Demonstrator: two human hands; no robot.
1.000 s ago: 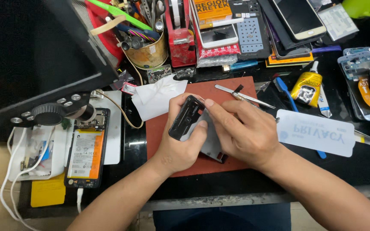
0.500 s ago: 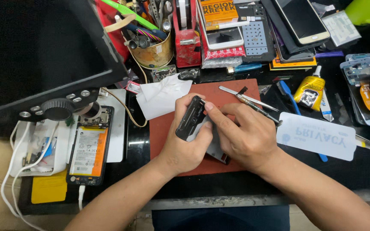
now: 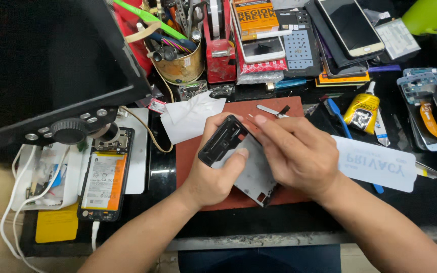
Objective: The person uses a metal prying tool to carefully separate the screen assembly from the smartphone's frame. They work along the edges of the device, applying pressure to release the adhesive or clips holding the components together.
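Observation:
My left hand (image 3: 213,174) grips a phone frame (image 3: 246,164), a grey back plate with a black top section, tilted up over the red-brown work mat (image 3: 188,151). My right hand (image 3: 294,154) rests over the frame's right side, its fingertips at the black upper edge. Whether the right hand pinches a small tool or part is hidden by the fingers.
An opened phone (image 3: 104,177) with an orange-labelled battery lies at left. A tin of tools (image 3: 178,60), a red tape dispenser (image 3: 218,45), stacked phones (image 3: 350,30), a yellow glue tube (image 3: 362,111), tweezers (image 3: 271,111) and a white film sheet (image 3: 375,164) crowd the bench.
Both hands and the phone frame stay in nearly the same spot over the mat; the right fingers have shifted slightly along the frame's top edge.

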